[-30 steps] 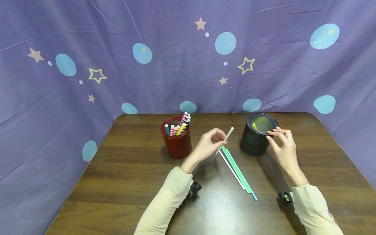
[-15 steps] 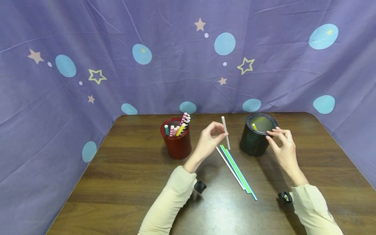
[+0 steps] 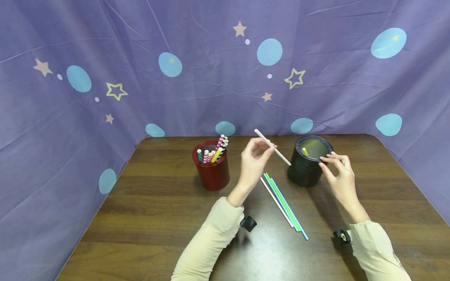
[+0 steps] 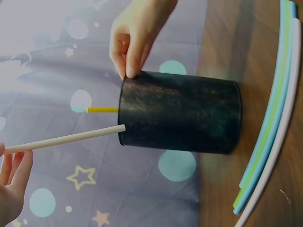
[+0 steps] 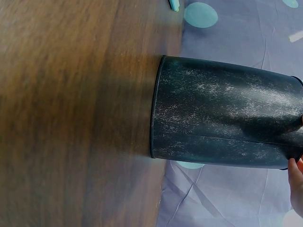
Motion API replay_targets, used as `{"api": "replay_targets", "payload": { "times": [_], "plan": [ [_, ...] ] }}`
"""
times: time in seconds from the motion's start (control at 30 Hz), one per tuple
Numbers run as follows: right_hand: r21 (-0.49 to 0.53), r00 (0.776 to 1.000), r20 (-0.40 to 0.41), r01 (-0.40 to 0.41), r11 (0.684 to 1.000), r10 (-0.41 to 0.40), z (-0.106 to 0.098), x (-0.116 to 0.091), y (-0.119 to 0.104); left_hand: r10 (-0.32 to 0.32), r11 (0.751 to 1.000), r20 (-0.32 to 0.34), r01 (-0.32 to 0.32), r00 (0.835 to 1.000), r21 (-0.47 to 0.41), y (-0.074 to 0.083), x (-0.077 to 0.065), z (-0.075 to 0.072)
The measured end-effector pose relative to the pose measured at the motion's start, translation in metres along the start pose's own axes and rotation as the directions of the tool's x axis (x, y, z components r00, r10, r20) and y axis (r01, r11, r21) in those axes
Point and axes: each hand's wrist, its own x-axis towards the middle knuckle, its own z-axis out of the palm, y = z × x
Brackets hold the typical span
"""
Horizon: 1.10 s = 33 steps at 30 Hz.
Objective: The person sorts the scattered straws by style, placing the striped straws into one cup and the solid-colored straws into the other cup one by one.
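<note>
My left hand (image 3: 251,168) pinches a white straw (image 3: 282,157) between thumb and fingers, above the table. The straw slants down to the right, and its lower end is near the left side of a dark, black-green can (image 3: 303,169). In the left wrist view, the end of the white straw (image 4: 66,138) overlaps the can's rim edge; I cannot tell whether they touch. My right hand (image 3: 340,181) grips the right side of the rim with thumb and fingertips. One yellow straw (image 3: 304,151) stands inside the can, its top showing.
Several loose straws lie together on the wooden table (image 3: 158,218), among them a green straw (image 3: 284,204) and a white straw (image 3: 276,202). A red can (image 3: 213,173) holding several patterned straws stands at left. A purple curtain (image 3: 211,105) hangs behind the table.
My left hand has moved up and slightly right with the white straw. The straw has turned from leaning right, through near upright, to sloping down toward the dark can. My right hand stays on the rim.
</note>
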Motion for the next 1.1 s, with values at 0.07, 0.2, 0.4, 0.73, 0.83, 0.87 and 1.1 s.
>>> {"api": "replay_targets", "payload": {
  "times": [0.07, 0.2, 0.4, 0.73, 0.83, 0.87, 1.1],
  "plan": [
    [-0.008, 1.000, 0.009, -0.001, 1.000, 0.002, 0.000, 0.000, 0.000, 0.012, 1.000, -0.006, -0.012, 1.000, -0.021, 0.002, 0.001, 0.003],
    [-0.030, 0.999, 0.034, -0.007, 1.000, 0.008, -0.002, 0.000, 0.001, 0.028, 0.998, -0.005, -0.028, 1.000, -0.056, 0.005, 0.004, 0.009],
    [-0.025, 1.000, 0.031, -0.004, 1.000, 0.005, -0.002, 0.000, 0.002, 0.036, 0.992, -0.006, -0.036, 0.999, -0.124, 0.007, 0.008, 0.019],
    [0.006, 1.000, -0.004, 0.007, 1.000, -0.007, 0.000, 0.000, 0.000, 0.035, 0.985, -0.024, -0.038, 0.999, -0.168, 0.004, 0.013, 0.031],
    [0.007, 1.000, -0.005, 0.012, 1.000, -0.012, 0.000, 0.000, 0.001, 0.020, 0.985, -0.039, -0.027, 0.999, -0.168, 0.000, 0.015, 0.033],
    [0.008, 1.000, -0.005, 0.014, 1.000, -0.014, 0.000, 0.000, 0.001, 0.015, 0.985, -0.043, -0.022, 0.999, -0.170, -0.001, 0.015, 0.034],
    [0.003, 1.000, -0.004, 0.012, 1.000, -0.012, 0.001, 0.000, 0.002, -0.008, 0.991, -0.049, 0.002, 0.999, -0.132, -0.011, 0.018, 0.037]
  ]
}}
